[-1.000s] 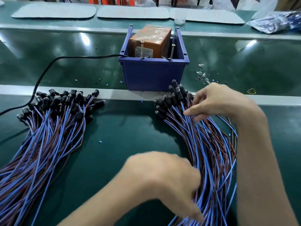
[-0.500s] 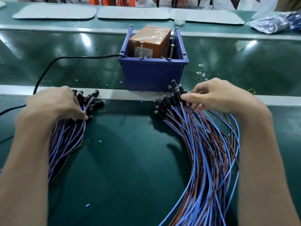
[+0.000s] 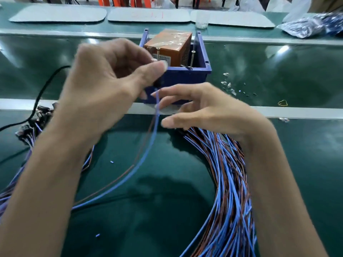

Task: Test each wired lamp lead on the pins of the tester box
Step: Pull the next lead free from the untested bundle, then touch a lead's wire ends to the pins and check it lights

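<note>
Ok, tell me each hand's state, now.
Left hand: pinches one lamp lead at its top end.
Right hand: open, fingers spread, gripping nothing.

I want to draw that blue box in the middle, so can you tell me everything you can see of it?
The blue box is an open-topped bin that looks like plastic, standing upright on the green table beyond a pale strip. Inside sits an orange-brown block wrapped in shiny clear film. Two metal screws stand upright by its front wall. The left hand, pinching a lamp lead, hides its near left corner.
</note>
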A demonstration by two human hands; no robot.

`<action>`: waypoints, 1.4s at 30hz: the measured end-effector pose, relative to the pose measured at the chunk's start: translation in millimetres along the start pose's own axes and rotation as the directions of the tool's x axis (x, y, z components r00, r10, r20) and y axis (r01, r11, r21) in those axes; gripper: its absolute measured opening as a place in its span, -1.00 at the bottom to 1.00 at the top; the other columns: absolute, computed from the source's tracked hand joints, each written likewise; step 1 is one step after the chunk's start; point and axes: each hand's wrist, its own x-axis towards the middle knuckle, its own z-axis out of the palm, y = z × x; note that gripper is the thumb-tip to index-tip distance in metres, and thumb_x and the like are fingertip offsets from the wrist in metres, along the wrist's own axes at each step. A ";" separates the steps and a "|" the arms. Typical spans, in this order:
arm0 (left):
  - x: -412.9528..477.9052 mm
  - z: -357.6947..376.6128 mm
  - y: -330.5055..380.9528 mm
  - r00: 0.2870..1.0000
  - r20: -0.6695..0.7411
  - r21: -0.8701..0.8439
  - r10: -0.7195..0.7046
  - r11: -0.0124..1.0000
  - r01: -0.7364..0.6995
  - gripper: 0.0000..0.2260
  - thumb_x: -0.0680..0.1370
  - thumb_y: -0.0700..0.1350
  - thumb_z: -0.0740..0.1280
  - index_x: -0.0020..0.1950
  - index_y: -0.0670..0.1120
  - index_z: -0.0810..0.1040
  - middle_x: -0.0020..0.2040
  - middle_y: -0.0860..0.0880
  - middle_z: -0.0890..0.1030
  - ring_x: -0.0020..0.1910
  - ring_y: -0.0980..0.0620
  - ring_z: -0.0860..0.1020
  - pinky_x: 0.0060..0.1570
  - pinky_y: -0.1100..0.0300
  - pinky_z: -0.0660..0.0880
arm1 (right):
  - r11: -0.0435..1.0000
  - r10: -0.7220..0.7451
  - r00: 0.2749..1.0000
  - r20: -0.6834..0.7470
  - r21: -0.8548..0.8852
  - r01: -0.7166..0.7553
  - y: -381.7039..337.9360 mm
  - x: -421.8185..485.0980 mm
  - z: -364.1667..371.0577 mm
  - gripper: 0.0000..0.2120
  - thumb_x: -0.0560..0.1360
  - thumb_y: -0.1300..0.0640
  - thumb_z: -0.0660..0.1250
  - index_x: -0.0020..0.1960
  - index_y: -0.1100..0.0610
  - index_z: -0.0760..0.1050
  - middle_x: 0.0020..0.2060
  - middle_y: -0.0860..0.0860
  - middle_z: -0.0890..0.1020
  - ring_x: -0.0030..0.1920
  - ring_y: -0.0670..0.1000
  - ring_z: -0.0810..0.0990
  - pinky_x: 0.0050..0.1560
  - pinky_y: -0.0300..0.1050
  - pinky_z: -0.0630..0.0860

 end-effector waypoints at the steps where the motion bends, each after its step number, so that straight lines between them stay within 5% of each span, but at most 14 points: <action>1: -2.7 8.2 4.0 1.000 0.000 -0.030 0.005 1.000 -0.005 -0.91 0.45 0.01 0.47 -0.21 0.09 0.59 -0.30 0.19 0.66 -0.46 0.23 0.54 -0.40 0.38 0.48 | 1.000 -0.017 0.999 0.050 -0.004 0.018 -0.3 1.5 4.3 -0.73 0.44 0.18 0.46 0.10 -0.05 0.58 -0.01 -0.06 0.67 -0.21 -0.04 0.60 -0.18 -0.23 0.53; 5: -8.5 27.5 8.1 0.997 -0.062 -0.120 -0.045 0.992 0.037 -0.95 0.51 -0.10 0.42 -0.14 -0.03 0.59 -0.33 0.12 0.65 -0.47 0.21 0.53 -0.40 0.34 0.46 | 0.996 -0.069 0.997 0.020 0.051 0.068 -1.3 3.4 5.5 -0.89 0.55 0.27 0.31 -0.08 0.21 0.62 -0.18 0.05 0.69 -0.18 -0.07 0.66 -0.17 -0.31 0.55; 7: -10.1 33.1 11.0 0.992 -0.099 -0.239 -0.085 0.969 0.059 -0.89 0.58 -0.14 0.33 -0.14 -0.08 0.58 -0.33 0.07 0.66 -0.50 0.20 0.51 -0.45 0.41 0.41 | 0.984 -0.054 0.988 -0.146 0.161 0.078 -1.0 4.2 2.3 -0.85 0.56 0.29 0.28 -0.13 0.29 0.59 -0.26 0.06 0.67 -0.18 -0.03 0.66 -0.06 -0.22 0.61; 9: -11.5 42.7 12.9 0.971 0.029 -0.400 -0.239 0.887 0.230 -0.73 0.62 -0.09 0.22 -0.21 -0.09 0.61 -0.34 0.02 0.67 -0.53 0.16 0.50 -0.53 0.42 0.35 | 0.981 -0.045 0.937 -0.346 0.160 0.106 0.2 5.4 -2.4 -0.79 0.58 0.23 0.27 -0.20 0.22 0.57 -0.33 0.01 0.65 -0.24 -0.06 0.63 -0.09 -0.18 0.61; 13: -13.8 65.9 11.8 0.682 0.513 -0.438 -0.522 0.524 0.731 -0.57 0.62 0.11 0.07 -0.07 -0.14 0.62 -0.14 -0.09 0.72 -0.36 0.10 0.63 -0.48 0.40 0.41 | 0.966 -0.061 0.844 -0.533 0.182 0.185 -4.8 3.0 -9.7 -0.61 0.66 0.03 0.10 -0.21 0.15 0.55 -0.24 0.06 0.72 -0.22 -0.01 0.69 -0.11 -0.14 0.60; 16: -14.5 70.5 6.3 0.599 0.546 -0.596 -0.587 0.230 0.769 -0.62 0.63 0.06 0.10 0.11 -0.23 0.49 0.03 -0.17 0.68 -0.13 0.01 0.67 -0.32 0.31 0.53 | 0.942 -0.026 0.776 -0.630 0.245 0.231 -9.2 -0.7 -12.6 -0.57 0.67 -0.02 0.02 -0.24 0.09 0.49 -0.26 0.01 0.72 -0.17 -0.01 0.71 -0.02 -0.08 0.58; 19: -12.4 68.7 -0.8 0.614 0.457 -0.762 -0.643 0.073 0.644 -0.62 0.66 -0.04 0.08 0.31 -0.32 0.38 0.10 -0.18 0.64 -0.08 -0.01 0.65 -0.30 0.29 0.56 | 0.847 0.027 0.717 -0.696 0.397 0.353 -11.1 -2.0 -16.1 -0.57 0.67 -0.02 0.02 -0.29 0.09 0.41 -0.45 -0.01 0.63 -0.32 0.01 0.66 -0.10 -0.11 0.54; 23: -8.6 63.4 -7.5 0.648 0.300 -0.852 -0.701 0.108 0.511 -0.70 0.68 -0.10 0.07 0.28 -0.23 0.43 0.03 -0.06 0.66 -0.11 0.07 0.64 -0.32 0.33 0.54 | 0.721 0.091 0.737 -0.670 0.555 0.415 -9.8 -4.3 -21.2 -0.60 0.67 0.00 0.05 -0.28 0.12 0.37 -0.54 -0.05 0.40 -0.50 -0.05 0.39 -0.28 -0.13 0.54; 26: -5.5 58.7 -12.5 0.658 0.190 -0.872 -0.729 0.183 0.454 -0.81 0.67 -0.10 0.10 0.02 -0.08 0.49 -0.08 0.05 0.69 -0.15 0.15 0.62 -0.35 0.35 0.49 | 0.740 0.123 0.745 -0.656 0.561 0.372 -6.7 -6.2 -25.7 -0.62 0.67 0.02 0.07 -0.29 0.10 0.38 -0.56 -0.08 0.32 -0.55 -0.09 0.23 -0.48 -0.23 0.37; 29: -1.1 54.8 -18.2 0.679 0.089 -0.871 -0.729 0.274 0.408 -0.89 0.66 -0.09 0.16 0.02 -0.01 0.47 -0.18 0.13 0.69 -0.23 0.22 0.62 -0.37 0.38 0.46 | 0.784 0.166 0.764 -0.623 0.554 0.281 -3.5 -6.2 -31.4 -0.61 0.66 0.05 0.08 -0.33 0.09 0.37 -0.58 -0.09 0.28 -0.57 -0.12 0.14 -0.59 -0.28 0.12; 34: 4.6 49.1 -30.1 0.696 -0.068 -0.856 -0.714 0.400 0.327 -0.85 0.64 -0.10 0.20 0.10 -0.04 0.55 -0.14 0.10 0.64 -0.34 0.26 0.59 -0.35 0.42 0.46 | 0.860 0.222 0.797 -0.562 0.498 0.112 1.7 -6.7 -35.8 -0.60 0.63 0.06 0.13 -0.36 0.11 0.43 -0.59 -0.09 0.29 -0.59 -0.15 0.11 -0.64 -0.33 0.05; 39: 11.4 39.2 -41.6 0.689 -0.131 -0.866 -0.713 0.420 0.270 -0.90 0.62 -0.15 0.26 -0.01 -0.03 0.57 -0.28 0.12 0.63 -0.36 0.27 0.57 -0.30 0.42 0.46 | 0.936 0.221 0.834 -0.505 0.350 -0.036 7.0 -3.0 -30.7 -0.62 0.60 0.06 0.25 -0.36 0.13 0.56 -0.56 -0.09 0.36 -0.59 -0.17 0.16 -0.63 -0.36 0.08; 42: 13.2 33.1 -45.8 0.744 -0.087 -0.777 -0.663 0.512 0.366 -0.89 0.60 -0.15 0.29 -0.07 -0.02 0.60 -0.31 0.13 0.65 -0.34 0.27 0.58 -0.30 0.42 0.46 | 0.958 0.209 0.854 -0.476 0.276 -0.081 10.3 -1.5 -27.3 -0.67 0.57 0.06 0.31 -0.32 0.12 0.63 -0.50 -0.08 0.42 -0.57 -0.18 0.20 -0.62 -0.39 0.10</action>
